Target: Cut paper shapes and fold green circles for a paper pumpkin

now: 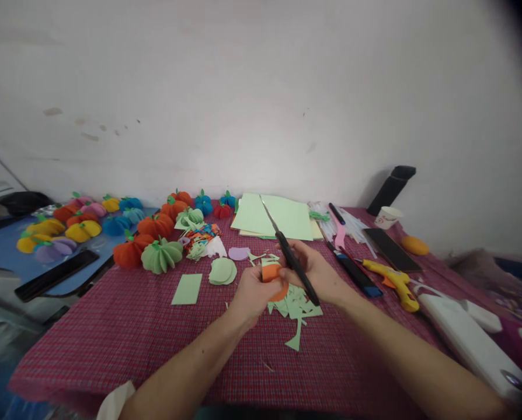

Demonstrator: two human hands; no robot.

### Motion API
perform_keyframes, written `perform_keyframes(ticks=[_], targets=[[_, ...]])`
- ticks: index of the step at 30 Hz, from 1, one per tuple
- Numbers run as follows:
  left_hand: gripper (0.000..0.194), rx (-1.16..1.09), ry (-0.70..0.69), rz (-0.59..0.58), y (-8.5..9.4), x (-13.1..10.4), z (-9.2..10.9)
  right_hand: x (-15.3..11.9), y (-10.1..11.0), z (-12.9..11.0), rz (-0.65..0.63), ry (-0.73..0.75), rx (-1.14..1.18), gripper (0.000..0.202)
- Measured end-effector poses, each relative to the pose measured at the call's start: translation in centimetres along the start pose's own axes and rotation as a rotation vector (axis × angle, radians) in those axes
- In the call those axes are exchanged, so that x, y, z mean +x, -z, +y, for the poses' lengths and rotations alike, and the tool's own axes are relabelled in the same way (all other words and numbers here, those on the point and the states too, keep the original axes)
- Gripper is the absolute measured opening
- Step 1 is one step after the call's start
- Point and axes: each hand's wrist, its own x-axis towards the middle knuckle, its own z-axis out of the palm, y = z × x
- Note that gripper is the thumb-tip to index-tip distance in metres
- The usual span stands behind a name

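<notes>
Between my two hands are small pieces of orange paper point(270, 272) with a light green edge above them. My left hand point(253, 293) pinches these pieces from the left. In my right hand point(317, 273) lies a pair of scissors point(293, 259) with black handles, its blade pointing up and away; the fingertips of that hand also reach the orange paper. Below the hands are light green paper scraps point(296, 306). Left of them are a stack of rounded green paper pieces point(222, 272) and a green paper rectangle point(187, 289).
Paper pumpkins point(156, 226) in several colours stand at the left, some on a blue table point(2, 242). Green sheets point(282, 217) lie at the back. On the right are a yellow glue gun point(392, 277), a paper cup point(387, 217), a dark phone-like slab point(391, 249) and a white device point(466, 338).
</notes>
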Motion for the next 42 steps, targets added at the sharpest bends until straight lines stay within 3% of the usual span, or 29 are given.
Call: perform_keyframes(ticks=[10,19,26,42], targets=[[0.016,0.023,0.014,0.015,-0.36,0.05,-0.05,0.04,-0.18,0.01,0.041,0.002,0.02,0.038],[0.019,-0.129,-0.11,0.042,-0.03,0.08,0.14,0.0,0.24,0.21,0.084,0.013,0.055,0.039],[0.018,-0.183,-0.053,0.074,0.22,0.4,-0.41,0.19,-0.18,0.59,0.084,0.018,0.082,0.034],[0.016,-0.238,-0.044,0.089,0.45,0.63,-0.48,0.22,-0.48,0.38,0.073,-0.032,0.11,0.043]])
